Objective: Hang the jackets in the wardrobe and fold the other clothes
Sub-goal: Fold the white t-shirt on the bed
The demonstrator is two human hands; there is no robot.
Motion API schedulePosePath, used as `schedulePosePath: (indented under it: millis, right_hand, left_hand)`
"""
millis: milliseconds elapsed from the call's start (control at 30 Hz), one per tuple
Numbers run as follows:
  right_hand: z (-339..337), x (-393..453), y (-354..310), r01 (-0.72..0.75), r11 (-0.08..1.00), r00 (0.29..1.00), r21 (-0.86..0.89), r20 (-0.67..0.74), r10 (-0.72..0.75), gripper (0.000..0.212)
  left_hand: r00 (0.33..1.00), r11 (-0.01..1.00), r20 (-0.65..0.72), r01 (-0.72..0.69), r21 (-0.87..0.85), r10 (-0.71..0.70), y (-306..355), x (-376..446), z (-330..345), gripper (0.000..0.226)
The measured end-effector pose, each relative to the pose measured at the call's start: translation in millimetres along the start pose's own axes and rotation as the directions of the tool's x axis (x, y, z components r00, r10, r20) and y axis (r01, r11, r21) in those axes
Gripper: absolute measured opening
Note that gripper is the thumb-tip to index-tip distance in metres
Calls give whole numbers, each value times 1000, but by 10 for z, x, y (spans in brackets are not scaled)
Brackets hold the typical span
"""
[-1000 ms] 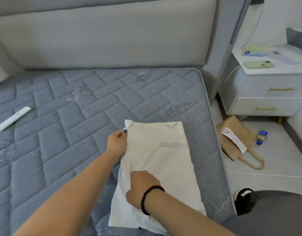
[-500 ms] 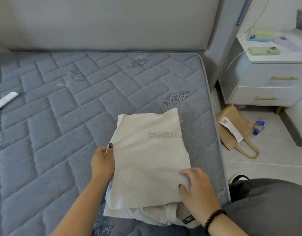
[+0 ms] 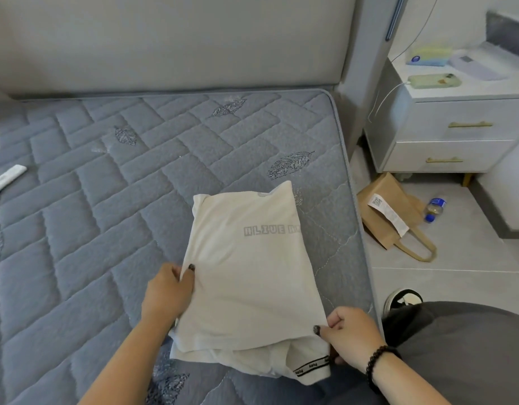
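The folded white T-shirt [image 3: 252, 273] lies at the mattress [image 3: 106, 229] edge nearest the person, handy for folding. The left hand [image 3: 167, 293] pinches its left edge and the right hand [image 3: 351, 334] pinches the near right corner, likely squaring the fold.

The folded white shirt [image 3: 249, 267] bore grey block letters reading "HLIUE", with further letters cut off at its folded edge. A black band on its sleeve hem [image 3: 312, 364] carried small white lettering too blurred to read, as was the printed slip [image 3: 387, 213] on the brown paper bag [image 3: 384, 211].
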State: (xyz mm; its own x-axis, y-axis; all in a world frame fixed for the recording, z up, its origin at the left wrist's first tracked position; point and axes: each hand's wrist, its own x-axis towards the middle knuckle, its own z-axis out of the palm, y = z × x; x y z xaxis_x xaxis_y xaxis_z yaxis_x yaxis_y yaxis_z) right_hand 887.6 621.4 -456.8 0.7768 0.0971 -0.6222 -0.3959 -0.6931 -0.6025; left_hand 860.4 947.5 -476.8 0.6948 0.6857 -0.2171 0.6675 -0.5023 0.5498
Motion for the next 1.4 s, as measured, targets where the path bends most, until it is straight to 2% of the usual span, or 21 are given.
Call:
schedulePosePath:
  millis: [133, 200, 267, 333, 500, 633, 700, 800, 867, 933, 1033, 1133, 1167, 1233, 1267, 1333, 1367, 1400]
  right_hand:
    - [12, 20, 45, -4, 1000, 1000, -1, 2, 4, 16]
    - [10, 28, 44, -22, 1000, 1000, 20, 21, 21, 17]
    - [13, 38, 51, -29, 999, 999, 13, 37, 28, 18]
    - [17, 66, 67, -19, 999, 999, -30, 42, 20, 19]
    - [12, 139, 83, -20, 998, 997, -60, 71, 24, 18]
    - [10, 195, 79, -47, 996, 995, -81, 88, 54, 19]
    - [-1, 222, 50, -37, 991, 995, -132, 92, 49, 23]
    - [-94, 333, -103, -6, 959, 969, -283, 234, 75, 27]
    - [-214, 484, -315, -9, 960, 935, -279, 339, 107, 25]
    - [-340, 710, -622, 67, 976, 960, -205, 280, -7, 24]
    - [-435, 1155, -1147, 232, 972, 972, -36, 43, -230, 42]
    - [-436, 1619, -1582, 231, 944, 970, 235, 22, -243, 41]
    - [-440, 1737, -1665, 191, 935, 976, 299, 45, -214, 48]
    - [-421, 1919, -1737, 126, 942, 988, 312, 50, -149, 73]
    - [-405, 1980, -1744, 130, 944, 989, 304, 29, -145, 67]
    - [-388, 2048, -1771, 174, 936, 985, 305, -34, -171, 24]
    - [-395, 2055, -1801, 195, 931, 981, 307, -71, -182, 13]
    - [-417, 2053, -1838, 222, 926, 974, 304, -115, -195, 14]
  left_hand:
    - [995, 993, -61, -89, -73, 85, 418, 428, -49, 30]
    - [985, 987, -84, -157, -38, 154, 663, 675, -35, 36]
    - [984, 986, -69, -166, -8, 165, 904, 895, -11, 43]
    - [992, 992, -31, -120, 24, 121, 1097, 1078, 12, 47]
    - [998, 965, 10, -62, 255, 62, 1262, 1423, 73, 32]
    - [993, 969, -35, 115, 217, -110, 1210, 1630, 81, 38]
    - [988, 963, -32, 157, 217, -154, 1186, 1642, 129, 39]
    - [980, 974, -47, 198, 108, -194, 1193, 1634, 252, 52]
    - [989, 989, -6, 148, 22, -148, 1209, 1640, 257, 57]
    - [988, 991, 145, 68, -112, -52, 1150, 1662, 210, 45]
    - [915, 923, 401, 197, -330, -51, 995, 1563, 39, 31]
    - [856, 850, 516, 273, -451, -1, 873, 1498, -31, 35]
    - [850, 824, 527, 285, -490, 19, 850, 1486, -24, 33]
    - [836, 757, 546, 322, -569, 55, 818, 1472, -1, 32]
    - [833, 723, 548, 337, -603, 69, 804, 1463, 15, 33]
    - [858, 683, 509, 328, -652, 74, 791, 1460, 33, 33]
    - [876, 674, 478, 312, -669, 69, 794, 1470, 30, 28]
    - [892, 667, 447, 296, -684, 63, 808, 1483, 13, 22]
